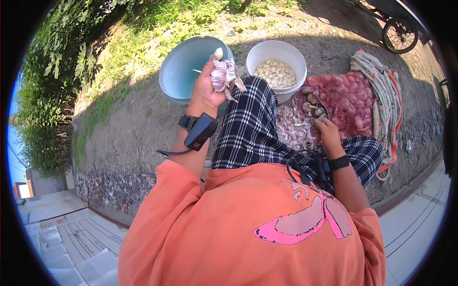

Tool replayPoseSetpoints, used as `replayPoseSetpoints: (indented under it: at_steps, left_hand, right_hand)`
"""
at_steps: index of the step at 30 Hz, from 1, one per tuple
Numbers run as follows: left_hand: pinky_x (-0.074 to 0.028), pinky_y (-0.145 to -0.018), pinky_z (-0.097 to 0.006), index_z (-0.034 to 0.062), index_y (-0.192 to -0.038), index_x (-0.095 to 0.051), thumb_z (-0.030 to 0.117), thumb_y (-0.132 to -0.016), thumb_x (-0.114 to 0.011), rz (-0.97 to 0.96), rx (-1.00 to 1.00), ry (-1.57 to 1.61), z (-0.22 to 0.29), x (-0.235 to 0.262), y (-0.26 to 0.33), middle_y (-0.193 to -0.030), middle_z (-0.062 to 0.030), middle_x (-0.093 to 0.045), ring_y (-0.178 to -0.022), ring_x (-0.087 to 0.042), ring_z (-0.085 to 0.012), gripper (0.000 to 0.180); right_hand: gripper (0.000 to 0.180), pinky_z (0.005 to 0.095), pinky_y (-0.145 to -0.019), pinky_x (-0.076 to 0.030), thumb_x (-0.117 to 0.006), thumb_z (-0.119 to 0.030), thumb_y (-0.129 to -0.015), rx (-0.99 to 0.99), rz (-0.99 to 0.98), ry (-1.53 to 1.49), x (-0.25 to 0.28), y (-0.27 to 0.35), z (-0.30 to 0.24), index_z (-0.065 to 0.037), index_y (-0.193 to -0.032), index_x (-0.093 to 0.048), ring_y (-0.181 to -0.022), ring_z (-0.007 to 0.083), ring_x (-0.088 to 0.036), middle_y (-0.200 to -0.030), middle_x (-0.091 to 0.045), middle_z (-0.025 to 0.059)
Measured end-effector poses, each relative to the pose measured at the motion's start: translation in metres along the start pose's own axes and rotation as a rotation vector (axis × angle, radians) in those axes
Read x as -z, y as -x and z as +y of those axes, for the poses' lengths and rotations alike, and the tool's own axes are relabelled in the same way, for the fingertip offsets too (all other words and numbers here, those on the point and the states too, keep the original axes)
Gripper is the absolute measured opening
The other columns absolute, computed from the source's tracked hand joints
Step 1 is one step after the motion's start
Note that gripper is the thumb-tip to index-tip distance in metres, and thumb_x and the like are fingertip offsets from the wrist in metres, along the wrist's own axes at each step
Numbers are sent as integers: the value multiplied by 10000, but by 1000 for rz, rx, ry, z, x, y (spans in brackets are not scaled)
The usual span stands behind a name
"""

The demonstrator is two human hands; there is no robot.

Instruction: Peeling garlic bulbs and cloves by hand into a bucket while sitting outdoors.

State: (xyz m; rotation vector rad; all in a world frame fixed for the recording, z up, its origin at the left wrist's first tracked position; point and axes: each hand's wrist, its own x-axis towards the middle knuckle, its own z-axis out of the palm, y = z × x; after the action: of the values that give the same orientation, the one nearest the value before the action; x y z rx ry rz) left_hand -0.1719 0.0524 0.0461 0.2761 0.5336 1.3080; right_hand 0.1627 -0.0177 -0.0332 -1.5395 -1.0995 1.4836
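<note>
My left hand is raised over the near right side of a blue bucket. Its fingers close round a garlic bulb with loose, papery purple-white skin, and a pale peeled clove shows at the fingertips. Low on the right, my right hand has its fingers bent together beside some unpeeled garlic bulbs at the mouth of a red mesh sack. What those fingers hold, if anything, I cannot make out. Garlic skins are heaped between my legs and the sack.
A white bucket holding peeled garlic cloves stands beyond my knee. A folded pale cloth or sack with orange edging lies right of the mesh sack. A spoked wheel stands far right. Green plants grow beyond the buckets.
</note>
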Motion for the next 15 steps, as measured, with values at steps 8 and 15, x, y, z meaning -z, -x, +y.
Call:
replayPoseSetpoints:
  at_steps: [8, 15]
  left_hand:
    - [-521, -599, -340, 86, -1002, -533, 285, -842, -499, 58, 80, -146, -20, -22, -11, -849, -65, -593, -736, -595, -194, 258]
    - [-482, -579, -342, 90, -906, -537, 336, -820, -531, 177, 264, -369, -56, -31, -100, -758, -36, -587, -664, -570, -178, 261]
  right_hand:
    - [204, 201, -546, -369, -493, -181, -802, -72, -8, -35, 2, -9, 13, -7, -872, -573, -603, 78, -488, -736, -590, 28]
    - [188, 208, -583, -394, -477, -134, -789, -61, -26, -28, 1, -7, 9, 8, -857, -578, -630, 91, -509, -756, -599, 45]
